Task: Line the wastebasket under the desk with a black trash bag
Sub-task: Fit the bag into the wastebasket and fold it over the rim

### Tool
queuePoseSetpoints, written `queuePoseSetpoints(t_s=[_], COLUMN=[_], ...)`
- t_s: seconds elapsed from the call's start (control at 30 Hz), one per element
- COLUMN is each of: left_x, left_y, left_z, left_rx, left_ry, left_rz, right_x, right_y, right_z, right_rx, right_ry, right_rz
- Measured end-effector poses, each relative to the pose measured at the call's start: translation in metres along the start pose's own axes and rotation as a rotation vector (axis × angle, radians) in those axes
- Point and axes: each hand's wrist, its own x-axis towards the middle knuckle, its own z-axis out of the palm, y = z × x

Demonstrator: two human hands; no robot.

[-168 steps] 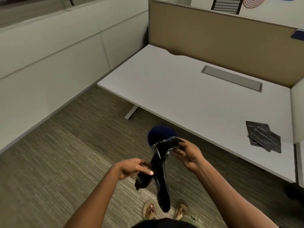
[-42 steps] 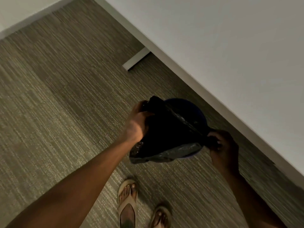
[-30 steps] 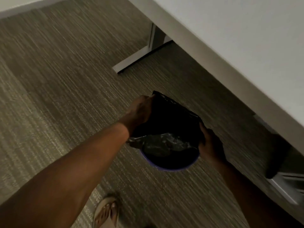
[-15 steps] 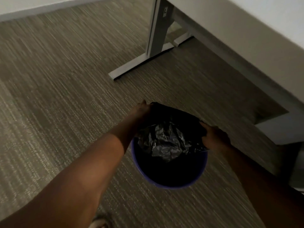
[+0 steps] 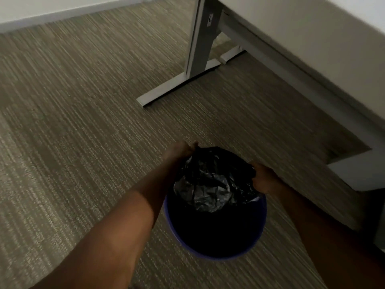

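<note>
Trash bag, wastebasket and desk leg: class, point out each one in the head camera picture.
trash bag [image 5: 210, 184]: head view, on the crumpled shiny middle.
wastebasket [image 5: 212, 256]: head view, on the near blue rim.
desk leg [image 5: 201, 36]: head view, on the upright grey post.

- One round blue wastebasket [image 5: 215, 252] on the carpet.
- One black trash bag [image 5: 212, 180], crumpled over its far rim.
- Two hands: left hand [image 5: 180, 152], right hand [image 5: 264, 180].
- One bench [image 5: 312, 24] overhead.
- One bench leg [image 5: 201, 38] showing.
</note>
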Motion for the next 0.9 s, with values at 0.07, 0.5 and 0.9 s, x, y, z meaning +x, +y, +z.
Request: queuePoseSetpoints(t_s=[0.07, 0.5, 0.9], left_x=[0.002, -0.06, -0.122], left_y=[-0.004, -0.084, -0.071], left_z=[0.004, 0.001, -0.005], left_rx=[0.034, -0.993, -0.007], left_ry=[0.043, -0.088, 0.278], left_rz=[-0.058, -0.094, 0.773], right_x=[0.002, -0.045, -0.109], right_y=[-0.003, 0.051, -0.02], right_z=[0.004, 0.048, 0.048], right_rx=[0.01, 1.346, 0.116], right_ry=[0.015, 0.032, 0.517], right_rz=[0.009, 0.247, -0.473])
